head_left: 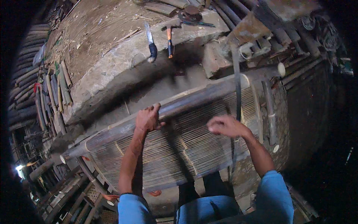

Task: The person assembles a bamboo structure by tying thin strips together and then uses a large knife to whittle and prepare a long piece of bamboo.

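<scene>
A bamboo frame lies across in front of me, with a thick bamboo pole (205, 96) along its far side. Inside it stretches a panel of thin, closely spaced bamboo slats (212, 143). My left hand (147, 118) is closed over the pole left of its middle, the thumb on the near side. Above the slats on the right is my right hand (226, 126), its fingers bent and smeared by motion; whether they hold anything is not clear. A dark flat strap (238, 89) crosses the pole and runs down just right of that hand.
Beyond the frame, a concrete ledge (108, 72) carries a knife (151, 43) with a dark-wrapped handle and a hammer (169, 41) with an orange and dark handle. Cut bamboo lengths (56, 91) are stacked at left. More poles (74, 199) lie at lower left.
</scene>
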The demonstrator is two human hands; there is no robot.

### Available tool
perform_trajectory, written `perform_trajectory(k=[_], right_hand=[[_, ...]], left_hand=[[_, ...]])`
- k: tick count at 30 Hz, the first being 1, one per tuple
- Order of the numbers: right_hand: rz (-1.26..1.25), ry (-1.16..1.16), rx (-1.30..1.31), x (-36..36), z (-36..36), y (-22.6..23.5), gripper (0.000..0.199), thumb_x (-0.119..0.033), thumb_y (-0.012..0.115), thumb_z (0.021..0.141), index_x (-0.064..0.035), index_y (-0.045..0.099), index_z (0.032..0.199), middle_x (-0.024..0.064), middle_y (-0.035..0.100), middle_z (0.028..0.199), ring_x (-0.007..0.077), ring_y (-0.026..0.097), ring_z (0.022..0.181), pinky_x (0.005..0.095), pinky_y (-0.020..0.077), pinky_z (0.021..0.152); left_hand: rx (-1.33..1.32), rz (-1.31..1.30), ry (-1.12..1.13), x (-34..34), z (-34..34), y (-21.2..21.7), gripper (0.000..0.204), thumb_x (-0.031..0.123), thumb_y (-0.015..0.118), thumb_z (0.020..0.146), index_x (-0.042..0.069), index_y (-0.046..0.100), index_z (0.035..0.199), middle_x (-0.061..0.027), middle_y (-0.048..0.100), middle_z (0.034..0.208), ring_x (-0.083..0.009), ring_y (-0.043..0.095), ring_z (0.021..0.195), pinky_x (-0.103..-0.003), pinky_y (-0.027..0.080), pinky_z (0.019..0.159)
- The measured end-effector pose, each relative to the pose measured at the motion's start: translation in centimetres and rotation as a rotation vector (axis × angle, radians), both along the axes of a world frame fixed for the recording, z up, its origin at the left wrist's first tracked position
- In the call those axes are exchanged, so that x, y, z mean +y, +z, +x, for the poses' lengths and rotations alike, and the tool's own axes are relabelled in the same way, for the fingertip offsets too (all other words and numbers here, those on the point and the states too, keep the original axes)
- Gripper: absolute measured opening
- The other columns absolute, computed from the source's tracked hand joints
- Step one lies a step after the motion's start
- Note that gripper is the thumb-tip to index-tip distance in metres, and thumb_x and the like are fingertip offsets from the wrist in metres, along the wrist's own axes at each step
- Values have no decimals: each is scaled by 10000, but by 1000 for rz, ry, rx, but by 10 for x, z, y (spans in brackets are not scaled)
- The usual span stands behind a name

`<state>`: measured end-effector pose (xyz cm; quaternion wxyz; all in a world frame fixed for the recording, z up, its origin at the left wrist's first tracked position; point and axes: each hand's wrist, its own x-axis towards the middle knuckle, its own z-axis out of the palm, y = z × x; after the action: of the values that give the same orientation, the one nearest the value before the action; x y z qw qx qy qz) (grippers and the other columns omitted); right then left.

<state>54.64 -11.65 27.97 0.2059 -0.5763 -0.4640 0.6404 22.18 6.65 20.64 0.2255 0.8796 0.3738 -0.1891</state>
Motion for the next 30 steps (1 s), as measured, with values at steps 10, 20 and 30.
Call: perform_trajectory(k=[10,20,30], right_hand=[[181,-324,-507,332,-81,-199,800,-465,712,821,-25,353,1385,292,622,1161,443,615,1094,491,464,967],[19,-702,-289,425,-164,-269,576,-259,757,808,29,491,1230,198,658,1080,360,650,1013,452,520,882],[396,-297,667,282,-153,-79,515,-111,767,849,46,487,1251,139,684,1100,203,680,935,352,561,862]], left_hand=[[-114,-66,5,5,3,-5,848,510,798,690,129,429,1351,-170,638,1098,-375,652,985,-472,527,812],[-163,-116,58,3,-17,-11,772,512,774,706,130,481,1309,-185,627,1073,-370,661,957,-487,518,829],[-187,-24,102,-4,-12,-21,836,520,813,641,163,516,1336,-147,654,1037,-339,655,956,-453,523,793]])
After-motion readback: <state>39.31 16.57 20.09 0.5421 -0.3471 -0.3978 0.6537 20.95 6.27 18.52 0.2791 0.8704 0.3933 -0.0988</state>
